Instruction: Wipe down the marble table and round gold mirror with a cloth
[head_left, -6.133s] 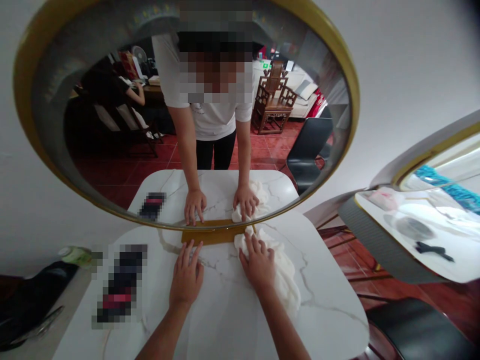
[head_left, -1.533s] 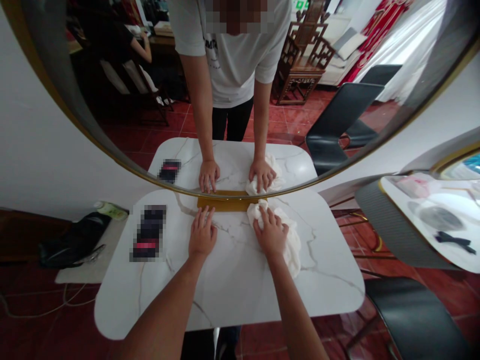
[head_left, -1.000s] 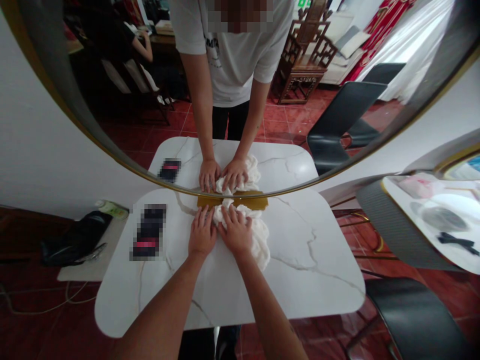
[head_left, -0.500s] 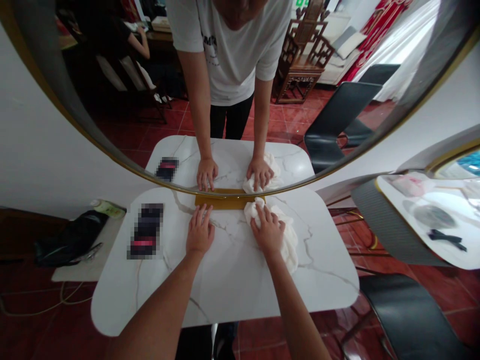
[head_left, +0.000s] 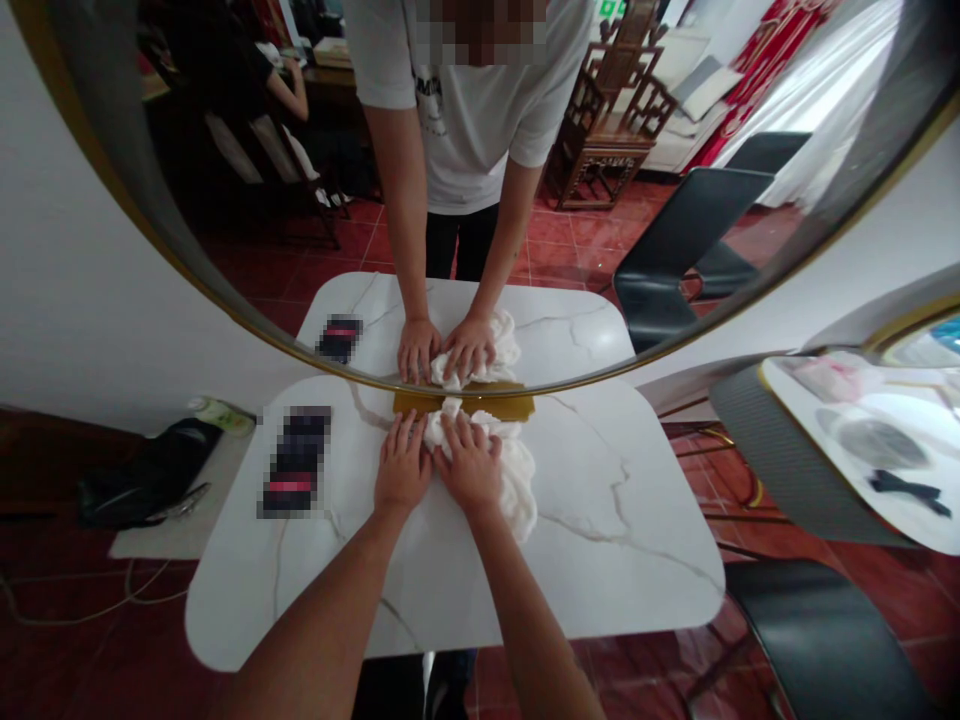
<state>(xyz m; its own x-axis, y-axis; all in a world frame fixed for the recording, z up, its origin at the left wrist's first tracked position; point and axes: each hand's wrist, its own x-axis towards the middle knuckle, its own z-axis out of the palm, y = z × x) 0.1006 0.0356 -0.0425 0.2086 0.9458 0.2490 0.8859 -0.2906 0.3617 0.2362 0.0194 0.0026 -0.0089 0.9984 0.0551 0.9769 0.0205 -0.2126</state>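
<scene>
My left hand (head_left: pixel 403 467) lies flat on the white marble-patterned table (head_left: pixel 607 580), fingers stretched out toward the mirror and nothing in them. Beside it my right hand (head_left: pixel 472 465) presses down on a bunched white cloth (head_left: pixel 517 490), its fingers curved over the front folds. The cloth trails out to the right of that hand, and one fold reaches up toward my left fingertips. Behind both hands a gold-coloured strip (head_left: pixel 514 409) runs under the mirror's lower edge, partly covered by the cloth.
A large gold-rimmed round mirror (head_left: pixel 570 250) stands at the table's back and reflects the scene. A dark, blurred-out flat object (head_left: pixel 296 460) lies on the table's left. Black chairs (head_left: pixel 817 620) and a second table (head_left: pixel 832 440) are at right; a black bag (head_left: pixel 150 475) is at left.
My right hand has slid left across the table with the white cloth, ending close beside my left hand. My left hand has stayed nearly where it was.
</scene>
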